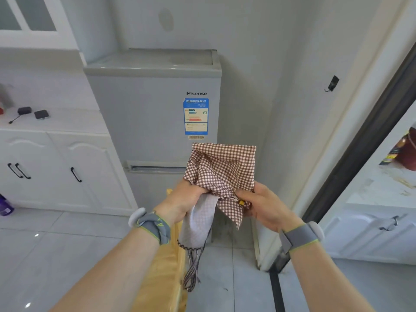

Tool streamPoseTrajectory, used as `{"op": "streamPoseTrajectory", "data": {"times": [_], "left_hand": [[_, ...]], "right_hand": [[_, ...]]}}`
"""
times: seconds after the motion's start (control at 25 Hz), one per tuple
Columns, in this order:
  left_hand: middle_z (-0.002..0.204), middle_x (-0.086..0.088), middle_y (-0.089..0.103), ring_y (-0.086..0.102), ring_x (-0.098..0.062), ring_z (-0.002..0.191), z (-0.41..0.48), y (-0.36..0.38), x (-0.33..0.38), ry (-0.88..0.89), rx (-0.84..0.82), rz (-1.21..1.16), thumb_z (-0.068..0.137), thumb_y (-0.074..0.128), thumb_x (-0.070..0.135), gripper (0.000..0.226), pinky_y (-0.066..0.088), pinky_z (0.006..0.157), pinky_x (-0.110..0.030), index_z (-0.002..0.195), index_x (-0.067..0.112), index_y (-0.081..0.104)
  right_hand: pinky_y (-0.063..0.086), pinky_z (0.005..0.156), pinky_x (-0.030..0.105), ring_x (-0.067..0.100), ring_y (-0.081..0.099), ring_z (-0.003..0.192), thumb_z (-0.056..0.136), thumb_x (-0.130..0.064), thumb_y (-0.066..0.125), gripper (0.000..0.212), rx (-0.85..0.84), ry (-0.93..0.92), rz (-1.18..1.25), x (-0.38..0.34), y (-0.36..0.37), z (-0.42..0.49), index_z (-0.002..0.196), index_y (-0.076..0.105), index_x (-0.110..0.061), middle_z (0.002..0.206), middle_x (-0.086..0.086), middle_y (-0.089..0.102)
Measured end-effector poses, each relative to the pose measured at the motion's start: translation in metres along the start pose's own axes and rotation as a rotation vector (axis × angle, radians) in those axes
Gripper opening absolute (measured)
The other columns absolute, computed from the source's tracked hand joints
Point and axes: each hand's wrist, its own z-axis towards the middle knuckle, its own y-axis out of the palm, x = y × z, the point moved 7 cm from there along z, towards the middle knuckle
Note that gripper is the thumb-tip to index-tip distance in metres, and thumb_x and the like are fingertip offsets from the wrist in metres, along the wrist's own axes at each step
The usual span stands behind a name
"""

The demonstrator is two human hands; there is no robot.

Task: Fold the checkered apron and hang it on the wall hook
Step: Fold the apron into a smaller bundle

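Observation:
The brown-and-white checkered apron (225, 167) is bunched into a small folded bundle held up in front of me. My left hand (182, 200) grips its lower left part, where the pale inner side and the thin straps (192, 266) hang down. My right hand (263, 203) pinches its lower right corner. A small black wall hook (332, 83) sits on the wall up and to the right, bare, well apart from the apron.
A grey fridge (153, 104) stands straight ahead behind the apron. White cabinets (67, 167) with a countertop lie left. A dark door frame (364, 152) runs diagonally on the right. A yellow wooden piece (164, 266) stands below my left wrist.

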Motion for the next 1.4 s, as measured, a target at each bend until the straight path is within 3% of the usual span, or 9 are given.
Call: {"op": "streamPoseTrajectory", "data": {"times": [0.12, 0.32, 0.4, 0.52, 0.68, 0.84, 1.04, 1.24, 1.4], "left_hand": [[0.091, -0.012, 0.075, 0.071, -0.028, 0.087, -0.010, 0.004, 0.001, -0.066, -0.061, -0.233, 0.088, 0.062, 0.012, 0.012, 0.058, 0.077, -0.039, 0.096, 0.008, 0.070], [0.090, -0.019, 0.074, 0.071, -0.031, 0.080, -0.031, 0.000, 0.006, -0.290, -0.248, -0.659, 0.090, 0.039, 0.051, 0.062, 0.046, 0.083, -0.043, 0.081, 0.004, 0.079], [0.107, -0.020, 0.072, 0.067, -0.034, 0.097, -0.035, 0.002, 0.005, -0.289, -0.271, -0.476, 0.087, 0.050, 0.056, 0.058, 0.045, 0.095, -0.049, 0.097, 0.005, 0.076], [0.106, -0.014, 0.074, 0.068, -0.030, 0.098, -0.030, -0.001, -0.001, -0.147, -0.047, -0.044, 0.075, 0.075, 0.011, 0.020, 0.051, 0.093, -0.046, 0.095, 0.013, 0.071], [0.097, -0.002, 0.075, 0.069, -0.021, 0.094, -0.027, -0.014, 0.006, 0.073, 0.146, 0.096, 0.073, 0.073, 0.014, 0.022, 0.053, 0.087, -0.040, 0.094, 0.020, 0.071], [0.101, -0.004, 0.074, 0.069, -0.022, 0.098, -0.029, -0.009, 0.009, 0.086, 0.080, 0.019, 0.078, 0.071, 0.005, 0.025, 0.052, 0.082, -0.034, 0.101, 0.014, 0.070], [0.157, 0.011, 0.022, 0.018, -0.004, 0.144, -0.033, -0.041, 0.048, 0.307, 0.122, 0.345, 0.066, 0.066, 0.063, 0.104, 0.018, 0.117, -0.029, 0.152, 0.028, 0.019], [0.125, 0.006, 0.064, 0.056, -0.012, 0.116, -0.033, 0.052, 0.063, 0.538, -0.371, 1.069, 0.072, 0.073, 0.044, 0.062, 0.043, 0.091, -0.026, 0.128, 0.025, 0.053], [0.082, -0.003, 0.074, 0.068, -0.018, 0.078, -0.010, 0.042, 0.035, 0.330, -0.273, 0.872, 0.078, 0.066, 0.036, 0.022, 0.052, 0.070, -0.034, 0.081, 0.014, 0.068]], "right_hand": [[0.057, 0.063, 0.031, 0.018, 0.069, 0.078, 0.087, -0.003, 0.055, 0.023, -0.016, -0.203, 0.123, -0.017, 0.006, -0.007, 0.088, 0.075, -0.013, 0.089, 0.006, 0.075], [0.052, 0.072, 0.020, 0.010, 0.067, 0.076, 0.074, 0.025, 0.053, 0.028, 0.015, -0.477, -0.141, -0.036, 0.001, -0.006, 0.067, 0.069, 0.003, 0.074, 0.000, 0.070], [0.048, 0.073, 0.018, 0.005, 0.063, 0.074, 0.066, 0.031, 0.051, 0.037, 0.065, -0.505, -0.339, -0.036, 0.003, -0.003, 0.063, 0.070, -0.001, 0.073, -0.002, 0.065], [0.051, 0.077, 0.027, 0.012, 0.066, 0.083, 0.070, 0.027, 0.044, 0.053, 0.088, -0.463, -0.531, -0.031, 0.002, 0.004, 0.069, 0.075, -0.017, 0.082, -0.005, 0.068], [0.054, 0.075, 0.032, 0.018, 0.065, 0.092, 0.086, -0.022, 0.051, 0.031, -0.210, -0.147, -0.074, -0.018, 0.013, -0.011, 0.109, 0.064, -0.006, 0.104, 0.007, 0.066], [0.057, 0.078, 0.037, 0.015, 0.069, 0.091, 0.083, -0.022, 0.071, 0.030, 0.098, -0.185, -0.466, -0.011, 0.011, -0.003, 0.111, 0.062, -0.015, 0.100, 0.001, 0.072], [0.048, 0.065, 0.030, 0.013, 0.065, 0.076, 0.086, -0.017, 0.059, 0.009, 0.112, -0.282, -0.967, -0.031, 0.007, -0.006, 0.077, 0.060, -0.017, 0.076, -0.005, 0.067], [0.045, 0.071, 0.029, 0.015, 0.061, 0.078, 0.083, -0.021, 0.061, 0.005, -0.175, -0.306, -1.292, -0.066, 0.026, 0.003, 0.084, 0.066, -0.019, 0.079, -0.005, 0.066], [0.051, 0.080, 0.036, 0.013, 0.066, 0.086, 0.080, -0.028, 0.066, 0.014, -0.038, -0.365, -1.211, -0.087, 0.012, 0.001, 0.092, 0.070, -0.023, 0.088, -0.005, 0.073]]}}
